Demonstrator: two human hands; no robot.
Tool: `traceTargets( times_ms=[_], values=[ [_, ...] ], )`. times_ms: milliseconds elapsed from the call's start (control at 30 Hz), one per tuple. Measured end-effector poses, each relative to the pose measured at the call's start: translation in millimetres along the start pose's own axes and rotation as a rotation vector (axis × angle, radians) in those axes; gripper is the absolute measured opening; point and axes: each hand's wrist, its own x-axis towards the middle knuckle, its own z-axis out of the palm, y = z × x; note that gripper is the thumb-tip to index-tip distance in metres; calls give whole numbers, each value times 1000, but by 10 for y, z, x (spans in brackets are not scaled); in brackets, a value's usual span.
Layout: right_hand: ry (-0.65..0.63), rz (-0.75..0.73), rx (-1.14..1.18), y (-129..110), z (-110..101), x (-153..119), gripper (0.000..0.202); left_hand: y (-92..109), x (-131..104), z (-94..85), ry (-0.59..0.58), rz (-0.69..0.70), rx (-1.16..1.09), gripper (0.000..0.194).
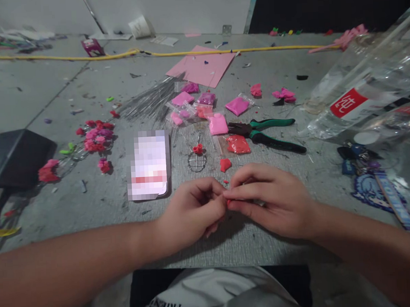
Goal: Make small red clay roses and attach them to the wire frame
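My left hand and my right hand meet near the table's front edge, both closed in a pinch. A small bit of red clay shows between the fingertips, most of it hidden. Just beyond them lies a red clay lump with a tiny red crumb below it. A round wire frame carrying a red clay flower rests a little farther off. Close by are a bag of red clay and a pink clay bag.
A lit phone lies left of centre. Green-handled pliers are on the right, near plastic bottles and keychains. Thin wires, pink card, clay flowers and a black box lie around.
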Motion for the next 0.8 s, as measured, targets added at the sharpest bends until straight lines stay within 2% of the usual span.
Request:
traceTargets(
  times_ms=[67,167,300,600,733,800],
  values=[
    [1,-55,-128,7,-12,-10,15,3,4,-3,16,17,-46,19],
    [25,-58,-228,26,-45,-8,11,9,6,-2,30,51,-84,20],
    [-15,-73,-303,49,-94,6,6,1,9,-9,38,69,25,21],
    [-81,-141,-331,79,-118,7,11,46,40,-16,71,9,54,19],
    [-107,-73,-266,78,-119,4,6,54,39,-13,81,21,89,18],
    [-45,41,-209,112,-113,11,4,47,50,-15,105,38,64,20]
  ],
)
